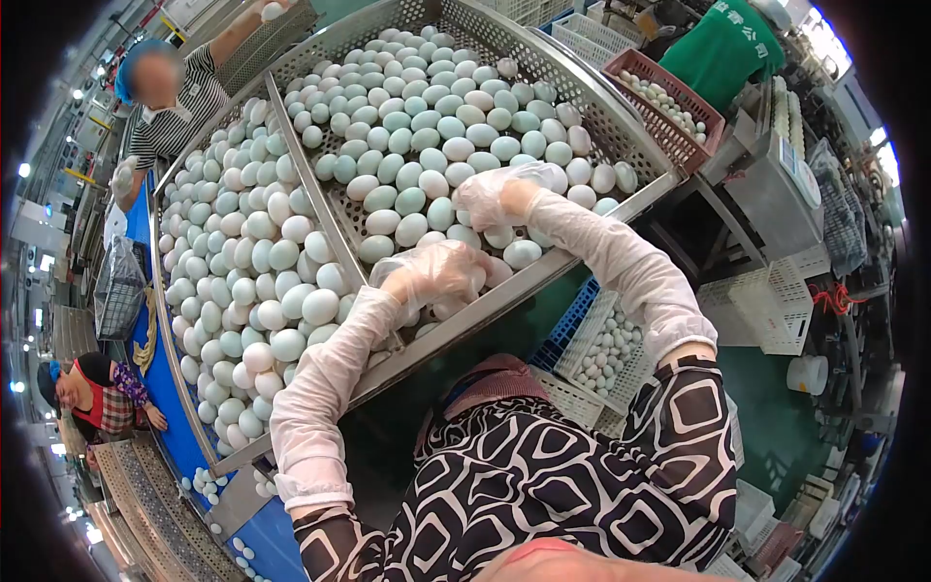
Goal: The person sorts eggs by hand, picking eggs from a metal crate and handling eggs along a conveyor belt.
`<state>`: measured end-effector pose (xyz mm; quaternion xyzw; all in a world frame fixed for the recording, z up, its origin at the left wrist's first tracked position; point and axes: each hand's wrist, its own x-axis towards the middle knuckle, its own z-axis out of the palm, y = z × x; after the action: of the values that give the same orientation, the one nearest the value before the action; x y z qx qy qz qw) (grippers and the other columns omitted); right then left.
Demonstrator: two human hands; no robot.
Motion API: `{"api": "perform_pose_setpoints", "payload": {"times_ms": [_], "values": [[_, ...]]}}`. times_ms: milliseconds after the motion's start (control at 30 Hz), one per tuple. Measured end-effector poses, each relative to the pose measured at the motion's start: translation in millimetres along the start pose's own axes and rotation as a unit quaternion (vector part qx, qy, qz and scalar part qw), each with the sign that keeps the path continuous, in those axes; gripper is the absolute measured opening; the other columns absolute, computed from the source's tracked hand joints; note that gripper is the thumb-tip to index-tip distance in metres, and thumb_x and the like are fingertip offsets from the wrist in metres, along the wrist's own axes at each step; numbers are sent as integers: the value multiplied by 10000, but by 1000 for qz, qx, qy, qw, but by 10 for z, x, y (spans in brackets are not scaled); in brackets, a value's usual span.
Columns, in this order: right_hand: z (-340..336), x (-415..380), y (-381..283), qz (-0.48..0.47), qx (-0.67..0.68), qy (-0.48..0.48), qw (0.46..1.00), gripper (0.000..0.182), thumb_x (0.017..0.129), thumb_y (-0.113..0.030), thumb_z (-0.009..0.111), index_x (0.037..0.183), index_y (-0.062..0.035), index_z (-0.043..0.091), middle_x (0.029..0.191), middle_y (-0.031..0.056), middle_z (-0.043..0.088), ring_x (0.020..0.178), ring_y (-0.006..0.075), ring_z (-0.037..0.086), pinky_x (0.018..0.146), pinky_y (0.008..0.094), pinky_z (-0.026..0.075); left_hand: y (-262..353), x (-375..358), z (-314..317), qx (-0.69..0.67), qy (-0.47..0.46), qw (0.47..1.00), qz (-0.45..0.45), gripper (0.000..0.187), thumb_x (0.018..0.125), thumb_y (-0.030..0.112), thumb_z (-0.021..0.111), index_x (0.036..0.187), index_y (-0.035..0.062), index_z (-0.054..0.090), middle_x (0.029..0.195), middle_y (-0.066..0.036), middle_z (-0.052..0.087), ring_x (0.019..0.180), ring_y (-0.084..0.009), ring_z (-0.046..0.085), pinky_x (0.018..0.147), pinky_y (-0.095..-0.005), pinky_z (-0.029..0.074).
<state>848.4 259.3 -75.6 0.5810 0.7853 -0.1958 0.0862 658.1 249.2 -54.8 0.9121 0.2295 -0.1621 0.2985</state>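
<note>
Pale blue-green and whitish eggs (427, 145) fill a perforated metal tray (621, 116) split by a metal divider (315, 184). Clear plastic gloves and white sleeves cover both my hands. Near the tray's front rim, my left hand (436, 272) is closed, with a pale egg (475, 279) showing at its fingers. Further right and a little deeper among the eggs is my right hand (499, 197), its fingers curled downward. The glove and knuckles hide whatever lies inside that grip. Another egg (522, 254) rests close in front of it, by the rim.
A red-brown crate of eggs (713, 126) stands beyond the tray's right corner. Below the front rim is a white crate with eggs (606, 354). Loose eggs lie on a blue belt (179, 388) at left. Co-workers stand at far left (175, 102), lower left (97, 393) and upper right (722, 53).
</note>
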Motion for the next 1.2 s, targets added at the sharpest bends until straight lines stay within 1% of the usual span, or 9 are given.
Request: {"api": "perform_pose_setpoints", "payload": {"times_ms": [433,533,733,867,967,1000,1067,1133,1200], "values": [[135,322,223,-59,-18,131,990,303,846,-292,691,1080,-106,742,1112,167,733,1056,354,711,889,458,562,-20,335,193,107,82,990,-34,289,885,54,584,1154,60,690,1038,-226,729,1020,-406,700,864,-490,562],[-139,197,225,-11,67,72,995,465,872,-359,692,1275,-129,670,1142,190,713,1089,372,682,927,466,537,-56,423,258,125,127,983,-44,224,891,70,602,1097,50,687,1019,-229,729,999,-405,709,849,-500,570],[-87,78,449,14,13,65,998,347,832,-252,669,1147,-108,701,1050,198,731,992,382,705,842,481,556,-35,126,389,176,245,953,5,335,812,131,751,1118,47,646,1016,-206,727,1019,-403,699,814,-492,581],[189,321,487,24,-82,159,984,291,821,-209,643,1085,-113,717,989,196,732,900,402,712,748,496,567,65,-196,204,119,124,984,-55,518,681,145,846,1145,66,630,1013,-189,722,998,-408,693,811,-484,582],[191,443,772,-6,-94,119,988,417,824,-342,727,1178,-122,706,1056,189,709,1047,387,667,879,500,525,-176,-164,478,114,281,953,15,367,712,147,788,1059,99,679,938,-171,724,924,-384,720,782,-479,585],[84,274,577,-46,-26,206,977,495,818,-346,758,1246,-105,694,1170,189,703,1175,365,627,992,482,487,-69,-440,356,81,288,954,17,245,759,143,729,998,100,694,947,-169,718,922,-380,720,773,-483,585],[-332,-164,-371,-77,45,338,937,422,882,-157,716,1298,-88,697,1321,165,680,1275,332,610,1078,418,470,-120,-806,441,135,413,901,-6,197,820,181,670,1000,103,689,986,-141,707,939,-335,722,787,-464,590],[-508,-393,-1027,-86,164,377,908,456,943,-123,678,1386,-27,634,1328,119,700,1218,231,664,1062,353,485,-16,-1555,320,118,490,863,-29,293,857,152,673,1143,91,680,1138,-140,698,1054,-312,703,842,-424,586],[-484,-824,-2059,-202,348,419,814,429,981,-177,574,1310,89,647,1256,179,708,1159,278,670,1034,397,501,-104,-2200,446,75,662,745,-32,359,878,148,681,1230,79,671,1250,-135,679,1103,-309,691,883,-406,578]]}}
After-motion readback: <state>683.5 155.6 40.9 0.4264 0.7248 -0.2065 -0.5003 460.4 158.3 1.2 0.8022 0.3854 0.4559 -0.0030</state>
